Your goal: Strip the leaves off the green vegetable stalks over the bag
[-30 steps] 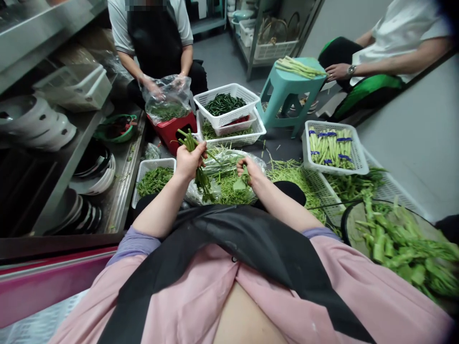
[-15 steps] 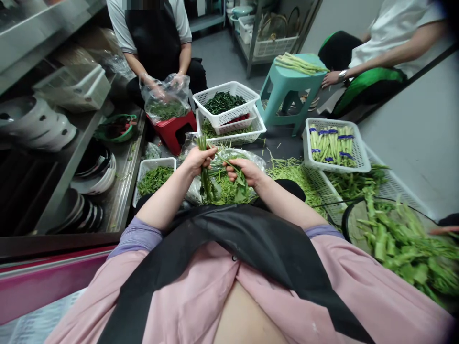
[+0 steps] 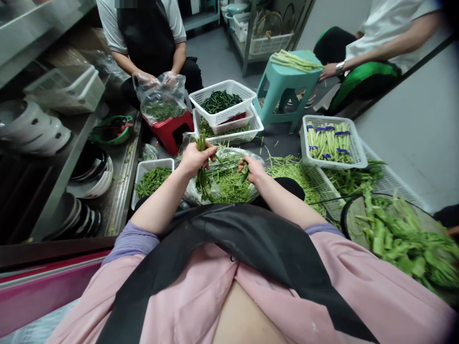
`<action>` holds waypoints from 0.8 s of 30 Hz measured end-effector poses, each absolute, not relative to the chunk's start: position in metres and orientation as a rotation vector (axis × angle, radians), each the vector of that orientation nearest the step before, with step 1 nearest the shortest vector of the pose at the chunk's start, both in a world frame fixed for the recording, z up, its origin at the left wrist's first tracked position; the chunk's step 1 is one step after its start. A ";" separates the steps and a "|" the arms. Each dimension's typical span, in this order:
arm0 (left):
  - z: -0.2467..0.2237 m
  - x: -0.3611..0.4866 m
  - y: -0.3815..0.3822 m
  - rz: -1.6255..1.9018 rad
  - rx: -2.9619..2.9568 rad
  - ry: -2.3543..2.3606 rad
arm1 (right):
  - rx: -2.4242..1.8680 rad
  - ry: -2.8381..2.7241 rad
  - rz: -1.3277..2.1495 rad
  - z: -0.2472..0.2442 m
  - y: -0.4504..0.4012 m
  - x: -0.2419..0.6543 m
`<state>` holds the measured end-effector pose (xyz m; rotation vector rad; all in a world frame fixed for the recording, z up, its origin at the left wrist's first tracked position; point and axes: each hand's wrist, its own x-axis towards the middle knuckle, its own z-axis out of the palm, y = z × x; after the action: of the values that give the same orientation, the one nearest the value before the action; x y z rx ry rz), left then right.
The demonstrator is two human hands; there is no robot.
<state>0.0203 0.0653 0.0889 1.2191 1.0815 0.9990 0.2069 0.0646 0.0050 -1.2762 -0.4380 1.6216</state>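
My left hand (image 3: 195, 158) is closed around a bunch of leafy green stems (image 3: 202, 181), whose leaves hang below the fist and whose stalk ends poke out above it. To its right, my right hand (image 3: 252, 168) is closed on a small piece of green leaf (image 3: 244, 171). The two hands are apart. Beneath them lies a clear plastic bag (image 3: 190, 190) with a heap of cut green stems (image 3: 231, 184). A white basket of green leaves (image 3: 154, 181) stands left of my left hand.
Stacked white baskets (image 3: 247, 106) hold dark green chillies. Bundled stalks fill another basket (image 3: 358, 157). One person handles a bag on a red stool (image 3: 175, 129); another sits by a teal stool (image 3: 283, 91). Leafy stalks (image 3: 405, 243) lie at right, metal shelving (image 3: 122, 186) at left.
My right hand has moved right, away from the left-hand bunch. The long leafy sprig below it now shows only as a small bit in the fingers. My left hand keeps its grip.
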 end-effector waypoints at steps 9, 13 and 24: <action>0.067 0.027 0.079 0.763 1.219 1.096 | -0.919 -1.031 2.051 0.024 0.055 0.191; 0.061 0.033 0.080 0.773 1.231 1.160 | -0.944 -0.987 2.024 0.022 0.054 0.188; 0.060 0.043 0.059 1.058 1.544 1.195 | -1.470 -1.027 1.202 -0.029 0.059 0.229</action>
<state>0.0425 0.0592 0.0604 1.5437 1.1946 1.0583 0.2294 0.0591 -0.0290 -1.4696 -1.0265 1.2021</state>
